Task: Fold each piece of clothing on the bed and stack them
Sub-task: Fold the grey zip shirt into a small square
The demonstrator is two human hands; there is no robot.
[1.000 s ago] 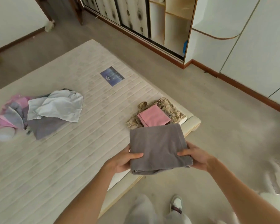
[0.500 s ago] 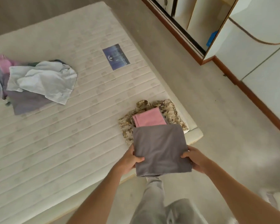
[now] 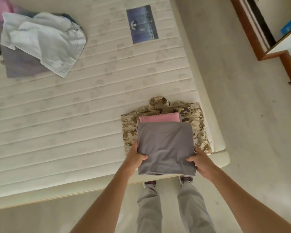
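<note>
Both hands grip a folded grey garment (image 3: 165,148) by its near corners, the left hand (image 3: 134,158) and right hand (image 3: 201,161) each pinching it between thumb on top and fingers beneath. It lies over the pink piece (image 3: 159,118) on the camouflage piece (image 3: 197,125) at the bed's (image 3: 74,123) corner. Unfolded clothes (image 3: 40,41) lie heaped far left.

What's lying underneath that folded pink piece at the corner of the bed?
The folded pink piece rests on a folded camouflage garment, which lies on the mattress. The grey folded garment, held by both hands, covers their near parts, so anything between them is hidden.
</note>
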